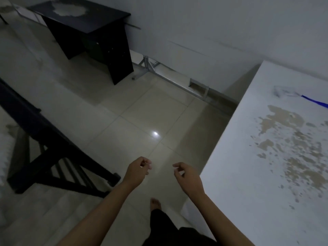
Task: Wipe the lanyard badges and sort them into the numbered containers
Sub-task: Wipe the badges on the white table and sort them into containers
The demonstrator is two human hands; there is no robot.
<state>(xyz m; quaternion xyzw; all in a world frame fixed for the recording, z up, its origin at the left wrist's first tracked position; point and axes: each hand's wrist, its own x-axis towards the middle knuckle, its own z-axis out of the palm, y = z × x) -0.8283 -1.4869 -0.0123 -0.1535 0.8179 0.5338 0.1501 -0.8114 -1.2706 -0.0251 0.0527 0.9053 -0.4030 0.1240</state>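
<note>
Your surroundings, dim room

At 11 o'clock a black desk (85, 20) stands against the wall; at 9 a dark metal frame (58, 157) rests on the tiled floor (142, 112).

Dim, grey-blue indoor light, low contrast. Small bright glare spot on tiled floor (155, 133), reflection of overhead source. Soft shadow along white table (248, 174) side and under black desk (92, 31). Motion blur smears black frame (35, 130) at left. Wide-angle bending at edges. Clear badge sleeve (285, 92) with blue lanyard (316, 102) soft, hazy.
</note>
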